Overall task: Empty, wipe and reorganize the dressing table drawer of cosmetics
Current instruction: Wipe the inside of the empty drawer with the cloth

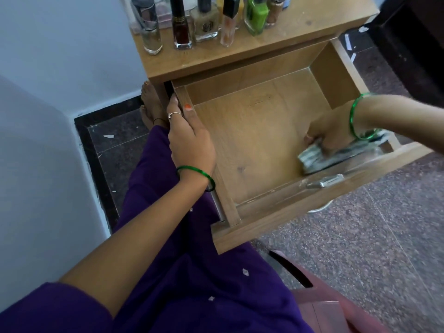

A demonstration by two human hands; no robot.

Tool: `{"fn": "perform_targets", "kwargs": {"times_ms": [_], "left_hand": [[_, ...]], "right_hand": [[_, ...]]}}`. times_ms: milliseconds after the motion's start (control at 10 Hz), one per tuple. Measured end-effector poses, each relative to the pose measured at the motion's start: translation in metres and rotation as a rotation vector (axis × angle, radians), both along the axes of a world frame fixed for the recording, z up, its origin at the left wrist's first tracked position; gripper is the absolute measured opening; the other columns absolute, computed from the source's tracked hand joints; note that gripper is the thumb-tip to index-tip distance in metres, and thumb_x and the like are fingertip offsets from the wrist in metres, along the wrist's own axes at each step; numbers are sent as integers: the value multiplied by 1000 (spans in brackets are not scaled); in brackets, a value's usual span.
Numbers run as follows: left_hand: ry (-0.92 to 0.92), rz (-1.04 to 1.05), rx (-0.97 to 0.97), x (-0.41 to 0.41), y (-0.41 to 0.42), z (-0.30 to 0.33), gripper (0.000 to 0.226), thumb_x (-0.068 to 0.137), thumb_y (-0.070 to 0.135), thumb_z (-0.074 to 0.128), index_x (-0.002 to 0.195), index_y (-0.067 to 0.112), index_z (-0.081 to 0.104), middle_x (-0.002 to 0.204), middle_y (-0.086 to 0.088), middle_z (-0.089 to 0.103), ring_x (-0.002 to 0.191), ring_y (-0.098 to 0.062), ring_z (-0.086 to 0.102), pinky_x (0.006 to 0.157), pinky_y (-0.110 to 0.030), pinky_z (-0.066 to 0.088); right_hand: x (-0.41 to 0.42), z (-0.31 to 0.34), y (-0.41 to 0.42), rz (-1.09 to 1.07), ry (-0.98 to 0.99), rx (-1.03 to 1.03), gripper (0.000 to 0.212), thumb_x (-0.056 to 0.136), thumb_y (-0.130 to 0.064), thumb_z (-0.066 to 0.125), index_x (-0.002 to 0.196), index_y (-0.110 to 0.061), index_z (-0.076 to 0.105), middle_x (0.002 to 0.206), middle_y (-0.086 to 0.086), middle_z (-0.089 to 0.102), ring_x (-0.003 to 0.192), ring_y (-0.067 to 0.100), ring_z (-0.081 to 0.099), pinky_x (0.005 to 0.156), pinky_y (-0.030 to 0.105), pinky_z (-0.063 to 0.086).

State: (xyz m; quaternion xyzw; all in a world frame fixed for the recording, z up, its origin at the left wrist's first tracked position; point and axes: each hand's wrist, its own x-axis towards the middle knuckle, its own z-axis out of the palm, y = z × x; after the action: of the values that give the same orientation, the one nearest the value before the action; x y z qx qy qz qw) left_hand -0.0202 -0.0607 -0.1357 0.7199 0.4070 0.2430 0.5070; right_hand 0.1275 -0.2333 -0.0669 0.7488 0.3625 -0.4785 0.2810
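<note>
The wooden drawer (252,140) of the dressing table stands pulled out, and its bare bottom shows with no cosmetics in it. My right hand (329,133) presses a striped grey-white cloth (319,159) against the drawer bottom near the front right corner. My left hand (189,138) grips the drawer's left side wall from outside, thumb over the rim. Several glass bottles of perfume and nail polish (182,25) stand in a row on the table top (300,27) behind the drawer.
A blue-white wall (60,68) closes the left side, with a dark tiled skirting below. My purple-clad legs and a foot (151,104) lie left of the drawer. A pink plastic stool (336,308) shows at the bottom right on the speckled floor.
</note>
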Motion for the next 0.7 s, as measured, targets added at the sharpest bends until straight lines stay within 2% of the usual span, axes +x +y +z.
{"fn": "perform_targets", "kwargs": {"times_ms": [100, 200, 300, 400, 500, 600, 700], "left_hand": [[7, 1, -4, 0, 1, 0, 45, 101, 30, 28, 144, 17, 32, 112, -4, 65, 92, -17, 62, 74, -28, 48], [25, -2, 2, 1, 0, 3, 43, 102, 27, 29, 143, 15, 33, 86, 14, 60, 71, 9, 57, 63, -7, 42], [26, 3, 5, 0, 1, 3, 43, 102, 27, 29, 143, 16, 34, 72, 17, 53, 57, 7, 52, 54, -11, 39], [18, 1, 5, 0, 1, 1, 42, 102, 27, 29, 142, 15, 34, 68, 12, 52, 51, 5, 50, 50, -13, 38], [18, -6, 10, -1, 0, 0, 42, 102, 27, 28, 142, 15, 35, 71, 14, 53, 53, 6, 50, 53, -16, 41], [8, -19, 15, 0, 2, -2, 42, 102, 27, 28, 141, 15, 35, 78, 16, 56, 61, 6, 53, 59, -16, 44], [16, -13, 20, 1, 3, -2, 42, 102, 28, 28, 141, 15, 35, 77, 16, 56, 60, 5, 54, 58, -16, 44]], "right_hand": [[8, 21, 0, 48, -251, -17, 27, 67, -31, 62, 87, -12, 64, 76, 9, 61, 69, 27, 57, 68, 35, 52], [-20, 38, 18, -208, 69, 95, 50, 95, -12, 44, 111, 34, 39, 102, 47, 52, 101, 31, 52, 88, 31, 39], [-27, -3, 35, -543, 800, 499, 67, 94, -44, 26, 120, 11, 54, 110, 22, 61, 103, -13, 41, 116, 31, 23], [-32, -51, 31, 284, 537, 437, 15, 90, -15, 53, 95, -28, 58, 82, -8, 61, 78, 1, 58, 86, 40, 48], [-41, -13, 44, 282, 184, 115, 22, 83, -18, 55, 98, -34, 54, 86, -9, 59, 91, 20, 62, 86, 36, 52], [-15, 5, 42, 257, -143, -189, 15, 88, -16, 51, 99, -14, 60, 97, 0, 57, 97, 27, 58, 85, 32, 46], [-5, 3, 34, 206, -242, -186, 14, 75, -28, 55, 82, -19, 62, 87, -2, 61, 90, 26, 62, 84, 36, 49]]}}
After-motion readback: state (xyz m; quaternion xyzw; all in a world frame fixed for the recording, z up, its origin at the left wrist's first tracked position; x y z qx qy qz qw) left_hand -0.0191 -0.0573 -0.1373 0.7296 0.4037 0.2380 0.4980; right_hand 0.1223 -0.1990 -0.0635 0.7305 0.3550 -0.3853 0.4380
